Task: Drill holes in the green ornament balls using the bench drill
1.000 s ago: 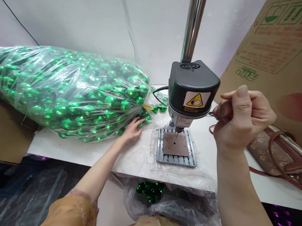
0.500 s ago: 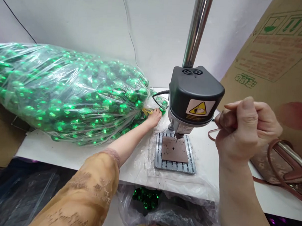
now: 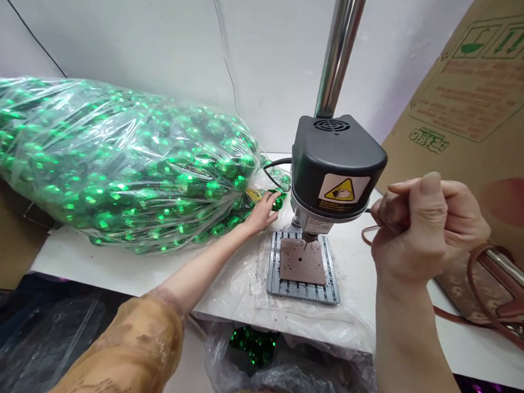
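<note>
My left hand (image 3: pixel 262 213) is at the gathered mouth of a clear plastic bag (image 3: pixel 128 167) full of shiny green faceted balls. Its fingers are spread, and a green ball (image 3: pixel 278 202) lies just beyond the fingertips; whether they touch it I cannot tell. On the other side, my right hand (image 3: pixel 430 224) is closed in a fist at the side of a small black drill press (image 3: pixel 339 165). A short piece of its lever shows by the fist, the rest hidden inside. Under the bit, a brown square pad (image 3: pixel 302 265) with a dark hole lies on the slotted metal base (image 3: pixel 303 292).
A large cardboard box (image 3: pixel 473 124) leans at the right, beside a patterned handbag (image 3: pixel 462 280) with brown straps. Below the table edge hangs an open plastic bag (image 3: pixel 315 372) with green balls (image 3: pixel 254 344) in it. Dark crumbs lie around the base.
My left hand has drawn back slightly and its fingers have spread, baring more of the green ball. My right hand has stayed at the lever.
</note>
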### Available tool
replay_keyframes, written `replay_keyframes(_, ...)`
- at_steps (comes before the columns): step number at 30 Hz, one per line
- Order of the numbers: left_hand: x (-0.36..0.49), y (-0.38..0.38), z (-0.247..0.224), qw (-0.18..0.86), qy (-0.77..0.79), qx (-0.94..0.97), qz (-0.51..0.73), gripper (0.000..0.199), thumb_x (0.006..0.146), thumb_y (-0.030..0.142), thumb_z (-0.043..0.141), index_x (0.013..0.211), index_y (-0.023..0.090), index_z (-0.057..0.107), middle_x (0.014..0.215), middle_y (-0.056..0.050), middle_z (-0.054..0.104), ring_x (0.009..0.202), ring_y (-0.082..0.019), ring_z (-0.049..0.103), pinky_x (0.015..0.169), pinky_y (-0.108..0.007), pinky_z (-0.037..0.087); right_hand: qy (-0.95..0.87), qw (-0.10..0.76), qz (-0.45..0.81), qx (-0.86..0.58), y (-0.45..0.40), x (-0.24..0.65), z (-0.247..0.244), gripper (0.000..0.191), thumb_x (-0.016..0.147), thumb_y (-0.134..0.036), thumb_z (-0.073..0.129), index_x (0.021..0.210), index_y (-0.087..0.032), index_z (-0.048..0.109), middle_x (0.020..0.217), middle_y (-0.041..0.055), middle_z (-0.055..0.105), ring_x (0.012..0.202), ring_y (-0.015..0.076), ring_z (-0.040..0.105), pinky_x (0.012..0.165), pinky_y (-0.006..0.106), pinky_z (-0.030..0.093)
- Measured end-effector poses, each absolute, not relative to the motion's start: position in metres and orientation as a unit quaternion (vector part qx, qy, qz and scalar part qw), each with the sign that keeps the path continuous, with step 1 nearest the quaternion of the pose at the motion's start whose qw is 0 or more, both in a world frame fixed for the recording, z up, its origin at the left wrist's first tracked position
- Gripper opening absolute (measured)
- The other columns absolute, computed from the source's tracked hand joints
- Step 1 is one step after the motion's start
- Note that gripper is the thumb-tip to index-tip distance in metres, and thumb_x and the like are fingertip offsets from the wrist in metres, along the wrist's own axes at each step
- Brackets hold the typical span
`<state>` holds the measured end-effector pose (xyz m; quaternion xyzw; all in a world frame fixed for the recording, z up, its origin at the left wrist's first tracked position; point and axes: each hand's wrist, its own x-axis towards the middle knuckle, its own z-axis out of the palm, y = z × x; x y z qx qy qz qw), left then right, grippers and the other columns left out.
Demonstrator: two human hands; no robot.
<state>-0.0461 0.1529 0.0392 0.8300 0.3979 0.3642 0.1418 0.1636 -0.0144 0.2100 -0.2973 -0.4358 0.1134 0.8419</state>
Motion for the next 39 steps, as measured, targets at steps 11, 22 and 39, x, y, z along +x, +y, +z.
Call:
replay_keyframes(11,-0.064,0.061,0.050,0.708,0.346,0.356,0.502,0.035,0.082,0.036,0.084,0.108,0.017,0.071,0.107,-0.009,0.077,0.092,-0.020,0.075,0.088,-0.038,0.065,-0.439,0.846,0.107,-0.283,-0.011,0.165,0.206,0.024,0.089,-0.034,0.069,0.069,-0.020,0.069,0.044,-0.0083,0.040,0.037,0.0042,0.035,0.039,0.026,0.023)
replay_keyframes(22,-0.040,0.032,0.036,0.616,0.414,0.507,0.438,0.067,0.074,0.057,0.090,0.121,0.016,0.065,0.079,-0.001,0.071,0.056,-0.011,0.062,0.046,-0.020,0.040,-0.448,0.833,0.101,-0.310,-0.011,0.167,0.205,0.027,0.090,-0.039,0.068,0.070,-0.020,0.066,0.046,-0.0088,0.042,0.038,0.0034,0.035,0.041,0.025,0.026)
replay_keyframes(39,-0.017,0.028,0.026,0.546,0.408,0.604,0.413,0.061,0.072,0.054,0.090,0.118,0.017,0.076,0.093,-0.005,0.077,0.067,-0.014,0.061,0.063,-0.027,0.051,-0.462,0.824,0.093,-0.314,-0.013,0.167,0.201,0.031,0.093,-0.045,0.066,0.070,-0.025,0.066,0.049,-0.0072,0.040,0.041,0.0057,0.033,0.044,0.027,0.026)
